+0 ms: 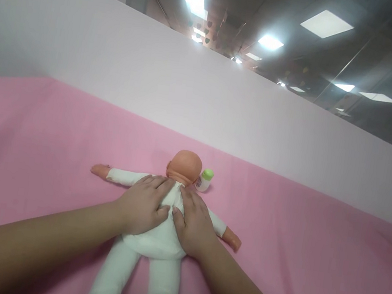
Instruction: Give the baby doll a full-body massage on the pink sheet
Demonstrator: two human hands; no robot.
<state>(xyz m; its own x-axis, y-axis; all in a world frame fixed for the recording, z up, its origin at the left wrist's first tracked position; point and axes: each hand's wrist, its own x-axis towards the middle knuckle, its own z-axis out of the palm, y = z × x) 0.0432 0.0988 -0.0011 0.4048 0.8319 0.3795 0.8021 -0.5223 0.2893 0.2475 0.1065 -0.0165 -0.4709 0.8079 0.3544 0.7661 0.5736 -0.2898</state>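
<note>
A baby doll [155,246] with a white cloth body lies face down, its bald head away from me and its arms spread to both sides. My left hand [145,203] rests flat on the left of the doll's upper back, fingers stretched toward the neck. On the right of the back lies my right hand [196,220], also flat and open. The two thumbs nearly meet at the middle seam. Just right of the doll's head is a small white bottle [204,181] with a green cap. The doll's feet are out of frame.
A pink cloth [52,145] covers the surface under the doll, with some soft folds. Behind it runs a white partition [137,69]. Beyond that are ceiling lights [327,24] and a grey door at upper left.
</note>
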